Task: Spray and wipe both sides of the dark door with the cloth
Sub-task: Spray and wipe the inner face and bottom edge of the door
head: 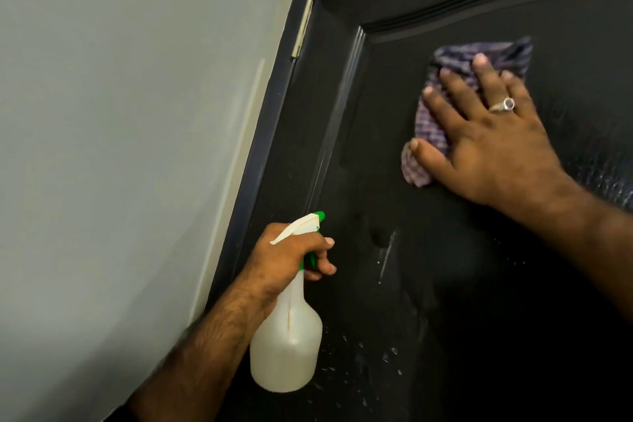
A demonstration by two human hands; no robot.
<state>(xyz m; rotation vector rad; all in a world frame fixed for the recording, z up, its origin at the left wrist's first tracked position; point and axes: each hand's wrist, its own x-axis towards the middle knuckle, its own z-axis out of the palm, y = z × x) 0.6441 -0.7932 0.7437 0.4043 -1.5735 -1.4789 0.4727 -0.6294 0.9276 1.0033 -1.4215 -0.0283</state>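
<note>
The right hand (486, 134) lies flat on the dark door (428, 267), its fingers straight and spread, pressing a checked purple cloth (479, 55) against the recessed panel. The spread looks deliberate: it holds the folded cloth wide under the palm, so that each pass covers more of the surface. The cloth shows above the fingertips and to the thumb side of the hand; the rest is hidden beneath the palm. A ring (503, 104) sits on 1 finger.

Below and to the left of that hand, the left hand (291, 253) is curled round the neck of a white spray bottle (287, 346), with 1 finger hooked in front of the green trigger. The nozzle points at the door, near the panel's raised moulding, so it seems to be held ready for another squirt (whether the trigger is being squeezed I cannot tell).

Between the 2 hands, and below the bottle, the panel carries droplets and a pale wet streak (387, 257); that patch has probably been sprayed and not yet wiped. To the far side of the right wrist the surface shines damp.

Beyond the left hand stand the door frame (260, 134), a pale hinge (303, 27) and a grey wall (120, 147). Only 1 face of the door is visible, so I judge the job well short of done.
</note>
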